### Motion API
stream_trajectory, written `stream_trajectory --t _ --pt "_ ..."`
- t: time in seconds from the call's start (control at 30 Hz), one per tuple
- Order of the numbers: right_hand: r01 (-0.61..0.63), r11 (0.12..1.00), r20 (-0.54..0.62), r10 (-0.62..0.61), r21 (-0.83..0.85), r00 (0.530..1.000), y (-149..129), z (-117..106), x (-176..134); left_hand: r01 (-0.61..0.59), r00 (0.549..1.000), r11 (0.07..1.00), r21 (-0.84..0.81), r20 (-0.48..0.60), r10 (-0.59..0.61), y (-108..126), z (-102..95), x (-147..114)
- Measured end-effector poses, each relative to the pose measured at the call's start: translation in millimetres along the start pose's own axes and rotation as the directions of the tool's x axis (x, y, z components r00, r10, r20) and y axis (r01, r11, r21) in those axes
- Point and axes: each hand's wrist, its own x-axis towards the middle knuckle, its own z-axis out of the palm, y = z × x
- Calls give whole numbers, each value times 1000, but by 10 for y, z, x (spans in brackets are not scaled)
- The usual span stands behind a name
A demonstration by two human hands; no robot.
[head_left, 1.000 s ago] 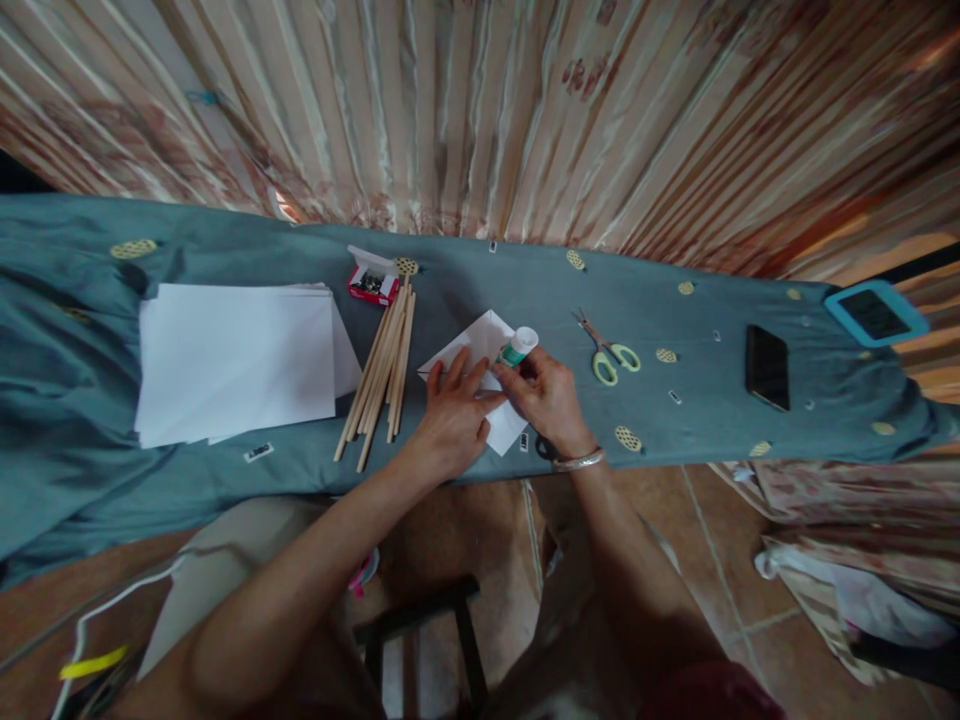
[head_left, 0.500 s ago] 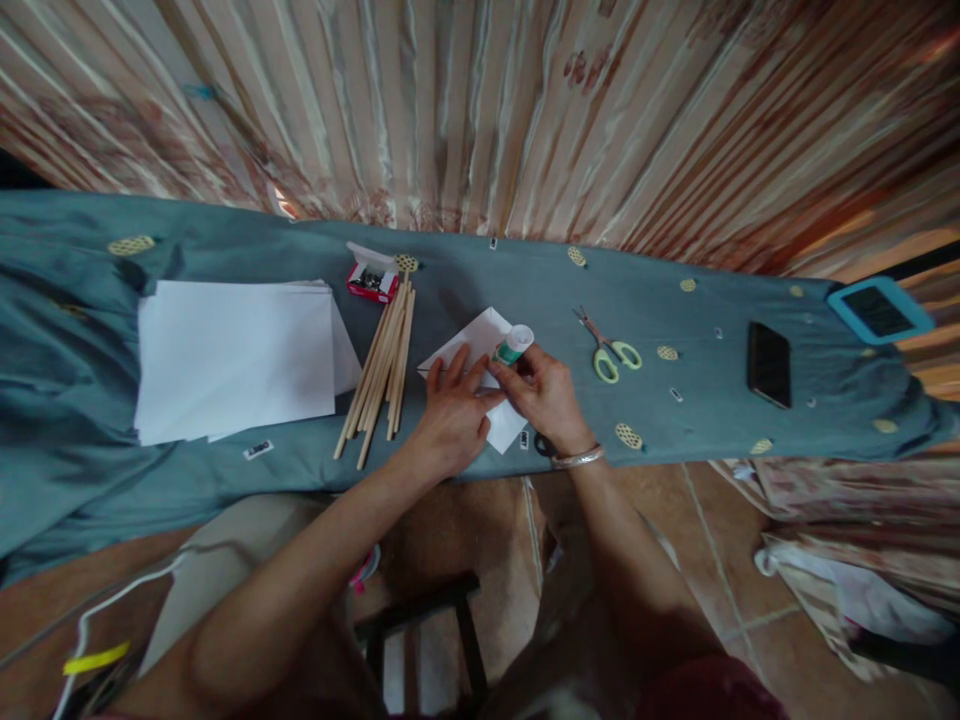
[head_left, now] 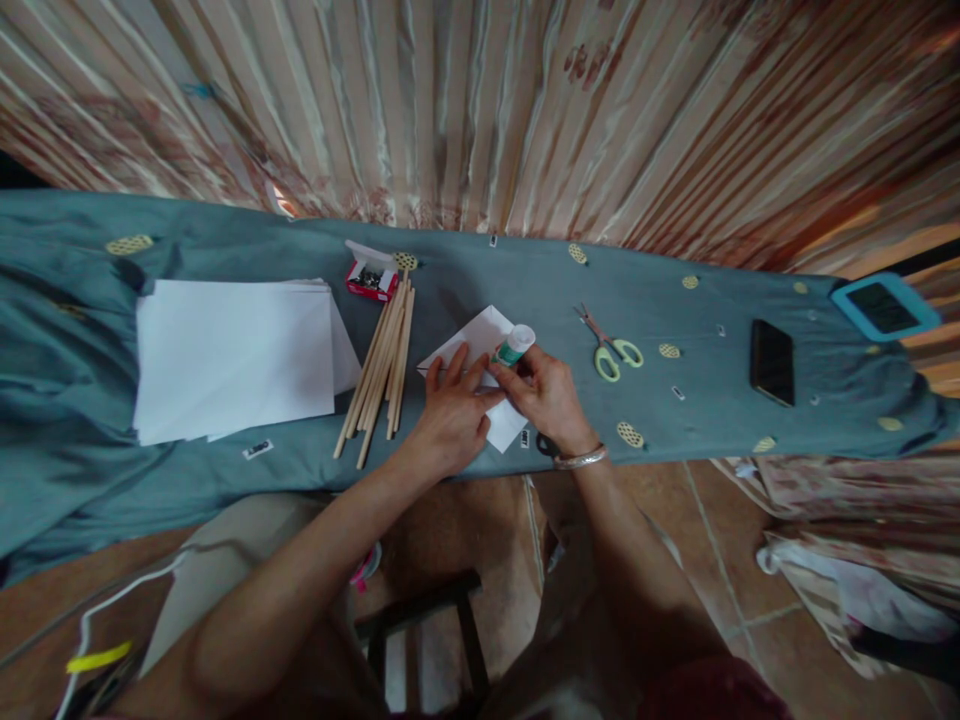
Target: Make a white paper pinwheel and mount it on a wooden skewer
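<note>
A folded white paper (head_left: pixel 486 327) lies on the table in front of me, partly covered by both hands. My left hand (head_left: pixel 452 420) rests on it with fingers spread and pressing flat. My right hand (head_left: pixel 549 396) grips a glue stick (head_left: pixel 514 344), a green and white tube tilted over the paper with its white end up. The lower end of the tube is hidden behind my fingers, so its contact with the paper does not show.
Left of my hands lie several wooden sticks (head_left: pixel 381 370), an open red box (head_left: pixel 372 274) of small metal pieces and a stack of white paper (head_left: pixel 236 360). To the right are scissors (head_left: pixel 610 346), a black phone (head_left: pixel 772 362) and a blue-framed device (head_left: pixel 885 306). A curtain (head_left: pixel 465 120) hangs behind the table.
My right hand and the glue stick have shifted very slightly to the right. My left hand and the paper stay in place.
</note>
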Motion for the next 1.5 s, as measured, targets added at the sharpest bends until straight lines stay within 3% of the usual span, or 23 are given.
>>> stream_trajectory --t 1.5 --pt "-38 999 -43 40 37 998 14 -5 15 16 1000 1000 -1 20 -16 34 -40 7"
